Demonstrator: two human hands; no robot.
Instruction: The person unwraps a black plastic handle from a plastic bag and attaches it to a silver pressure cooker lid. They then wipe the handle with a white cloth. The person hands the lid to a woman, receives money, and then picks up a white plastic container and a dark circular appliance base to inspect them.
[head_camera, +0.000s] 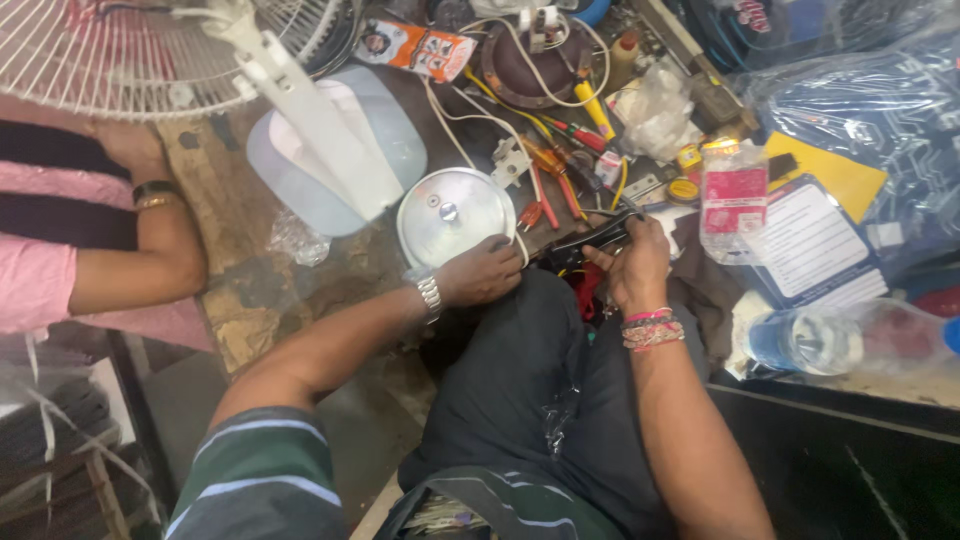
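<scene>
Right hand (632, 262) gripping black pliers (590, 240), long axis pointing up-right

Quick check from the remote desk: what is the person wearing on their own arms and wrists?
The left hand has a silver metal-link watch at the wrist. The right hand wears stacked pink and beaded bracelets. Short striped sleeve, dark green with pale bands; forearms bare.

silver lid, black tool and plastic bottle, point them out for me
silver lid (450, 212), head view, on its flat top beside the centre knob
black tool (592, 239), head view, on its dark body held by the right hand (630, 268)
plastic bottle (840, 338), head view, on its clear side, lying flat
</scene>
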